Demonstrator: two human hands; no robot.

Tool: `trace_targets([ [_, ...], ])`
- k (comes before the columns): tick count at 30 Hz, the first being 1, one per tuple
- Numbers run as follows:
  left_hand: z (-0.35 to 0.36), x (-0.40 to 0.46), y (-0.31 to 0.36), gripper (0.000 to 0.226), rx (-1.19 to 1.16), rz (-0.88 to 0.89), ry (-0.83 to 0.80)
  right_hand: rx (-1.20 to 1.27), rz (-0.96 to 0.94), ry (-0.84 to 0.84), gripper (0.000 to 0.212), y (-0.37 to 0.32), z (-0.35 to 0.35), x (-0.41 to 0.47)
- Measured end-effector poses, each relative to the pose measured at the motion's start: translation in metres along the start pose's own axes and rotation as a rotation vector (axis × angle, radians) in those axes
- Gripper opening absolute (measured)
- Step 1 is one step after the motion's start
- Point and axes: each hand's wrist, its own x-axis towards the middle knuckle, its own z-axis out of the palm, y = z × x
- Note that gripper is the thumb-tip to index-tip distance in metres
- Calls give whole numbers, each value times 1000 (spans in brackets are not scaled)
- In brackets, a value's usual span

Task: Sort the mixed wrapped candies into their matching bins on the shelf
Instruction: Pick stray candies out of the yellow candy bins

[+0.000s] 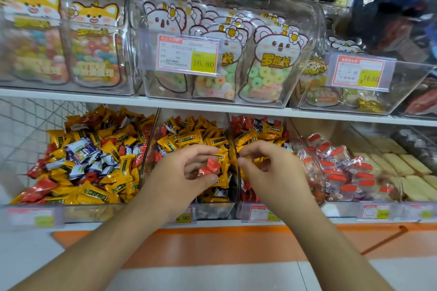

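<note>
Left hand (186, 168) pinches a red candy (208, 168) over the middle bin (214, 208), fingers curled round it. Right hand (267, 165) hovers half-curled just beside; whether it holds anything, I can't tell. The risk: that slick little wrapper slips and lands among the yellow candies (189, 140), lost again. It's glossy red, crinkled, ends twisted.
</note>
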Motion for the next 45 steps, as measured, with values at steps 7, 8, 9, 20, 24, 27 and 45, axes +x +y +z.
trace_targets([
  [7, 6, -2, 2, 57, 83, 18, -25, 189, -17, -123, 11, -12, 24, -5],
  [8, 6, -2, 2, 56, 90, 13, -15, 189, 2, -129, 14, -10, 23, -4],
  [9, 7, -2, 3, 53, 87, 3, 0, 188, 27, -124, 15, -9, 21, -3],
  [20, 8, 0, -1, 25, 139, 29, 88, -20, 65, 98, 12, 14, -10, 4],
  [24, 10, 0, 2, 51, 147, 50, 65, 149, -22, -122, 8, -3, 7, -4],
  [27, 11, 0, 0, 57, 179, 94, 53, 164, -90, -208, 10, -10, 17, -7],
  [45, -46, -24, 1, 28, 389, 76, 101, -348, -30, 94, 16, 5, 4, 13],
])
